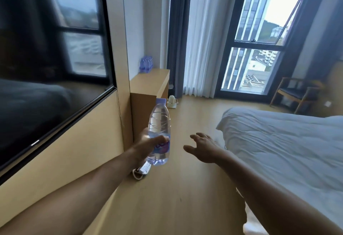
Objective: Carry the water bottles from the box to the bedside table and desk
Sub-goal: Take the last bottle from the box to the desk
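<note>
A person's left hand (148, 146) holds a water bottle (159, 121) upright over the floor (185, 194) — fingers curled round its label. At its 3 o'clock, the right hand (204, 148) is empty, fingers spread. More bottles (146, 65) stand on the table (150, 81) at 12 o'clock.

Head-worn camera looks forward and down toward the window (259, 30).

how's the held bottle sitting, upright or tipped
Roughly upright: the bottle has its cap on top, gripped low by the left hand.
</note>
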A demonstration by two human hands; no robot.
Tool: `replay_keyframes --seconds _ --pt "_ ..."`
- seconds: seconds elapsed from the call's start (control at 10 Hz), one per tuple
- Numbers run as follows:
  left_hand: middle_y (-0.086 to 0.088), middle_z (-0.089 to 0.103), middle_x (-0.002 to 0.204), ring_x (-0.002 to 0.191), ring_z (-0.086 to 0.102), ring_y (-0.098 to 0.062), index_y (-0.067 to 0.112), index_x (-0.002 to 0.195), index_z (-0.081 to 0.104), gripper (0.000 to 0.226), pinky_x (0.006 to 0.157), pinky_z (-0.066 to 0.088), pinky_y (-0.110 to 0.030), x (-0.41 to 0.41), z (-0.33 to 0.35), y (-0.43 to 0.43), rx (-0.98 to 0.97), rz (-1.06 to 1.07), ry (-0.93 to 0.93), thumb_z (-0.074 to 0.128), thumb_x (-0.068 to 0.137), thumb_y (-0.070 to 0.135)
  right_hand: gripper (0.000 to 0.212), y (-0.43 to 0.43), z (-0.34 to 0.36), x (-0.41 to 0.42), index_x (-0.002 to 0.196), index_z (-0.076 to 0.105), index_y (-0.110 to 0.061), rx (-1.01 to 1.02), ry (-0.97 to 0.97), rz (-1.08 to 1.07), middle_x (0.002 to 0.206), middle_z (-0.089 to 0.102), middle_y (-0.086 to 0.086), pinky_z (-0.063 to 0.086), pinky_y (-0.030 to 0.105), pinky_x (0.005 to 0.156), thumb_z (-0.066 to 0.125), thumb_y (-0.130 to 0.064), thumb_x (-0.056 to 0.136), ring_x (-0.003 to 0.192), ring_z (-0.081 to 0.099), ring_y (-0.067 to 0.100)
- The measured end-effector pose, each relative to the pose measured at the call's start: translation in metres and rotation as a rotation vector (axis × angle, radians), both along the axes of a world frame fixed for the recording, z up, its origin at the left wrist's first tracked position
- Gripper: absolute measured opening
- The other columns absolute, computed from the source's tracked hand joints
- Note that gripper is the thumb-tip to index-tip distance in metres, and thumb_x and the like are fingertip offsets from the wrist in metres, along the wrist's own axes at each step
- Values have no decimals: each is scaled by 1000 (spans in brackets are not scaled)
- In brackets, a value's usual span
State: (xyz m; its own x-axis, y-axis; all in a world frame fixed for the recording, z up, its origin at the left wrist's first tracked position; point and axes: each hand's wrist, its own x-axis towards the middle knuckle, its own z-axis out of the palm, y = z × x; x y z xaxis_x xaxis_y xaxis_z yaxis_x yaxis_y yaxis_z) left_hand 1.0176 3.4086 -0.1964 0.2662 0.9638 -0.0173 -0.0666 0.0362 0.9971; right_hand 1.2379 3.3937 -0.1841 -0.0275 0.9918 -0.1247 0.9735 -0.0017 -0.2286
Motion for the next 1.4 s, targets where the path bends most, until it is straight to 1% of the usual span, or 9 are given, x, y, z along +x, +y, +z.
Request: replay_keyframes --seconds 0.1,0.3,0.6,0.8,0.9,1.0,1.1,1.2,1.4 --pt "-14 66 90 74 66 -18 -2 110 63 81 61 54 -25 38 -1 50 -12 25 15 84 43 38 72 44 1 41 153 30 -22 9 6 -19 162 23 3 27 50 116 43 -62 95 148 23 25" --pt "-2 69 73 67 66 -14 11 91 68 56 63 54 -24 111 9 133 20 -20 38 82 45 41 74 126 4 121 153 30 -21 22 22 -60 161 24 6 26 52 116 44 -63 93 147 23 27" --pt "-11 68 89 83 65 -25 5 108 67 75 72 55 -31 179 -11 280 17 -62 100 83 46 44 75 251 -11 183 152 32 -21 -18 18 -103 160 26 6 27 51 116 44 -65 92 147 24 26" --pt "-10 67 86 83 64 -25 11 98 67 63 70 54 -29 217 -8 395 32 -153 88 80 48 46 73 347 -5 218 153 30 -17 -32 29 -178 162 22 9 22 43 120 46 -59 95 149 18 27" --pt "-12 68 91 86 65 -26 11 106 66 70 72 55 -31 233 -5 450 29 -177 78 81 48 48 73 389 -2 231 153 30 -17 -21 41 -215 162 21 9 20 41 120 46 -58 95 150 17 26" --pt "-11 67 86 82 64 -25 9 102 66 67 70 55 -30 255 -5 497 30 -224 86 82 49 46 72 428 -2 247 153 30 -17 -30 52 -237 162 21 8 19 40 119 46 -57 96 150 18 26" --pt "-5 66 78 74 64 -18 9 95 66 62 61 52 -21 279 -8 538 28 -245 91 80 48 46 73 469 -6 270 153 30 -18 -53 45 -246 163 21 7 20 41 120 46 -59 95 150 18 26" --pt "-15 67 97 89 66 -27 6 116 62 76 71 55 -27 309 -14 585 26 -270 107 82 54 45 73 514 -9 299 153 31 -18 -40 34 -257 162 22 6 21 41 119 46 -60 95 149 20 26" --pt "-10 67 89 81 66 -21 4 111 65 56 63 54 -20 371 -12 669 13 -222 131 80 66 34 74 609 -8 362 153 31 -16 -46 26 -201 161 24 8 24 41 117 45 -60 95 147 23 27"
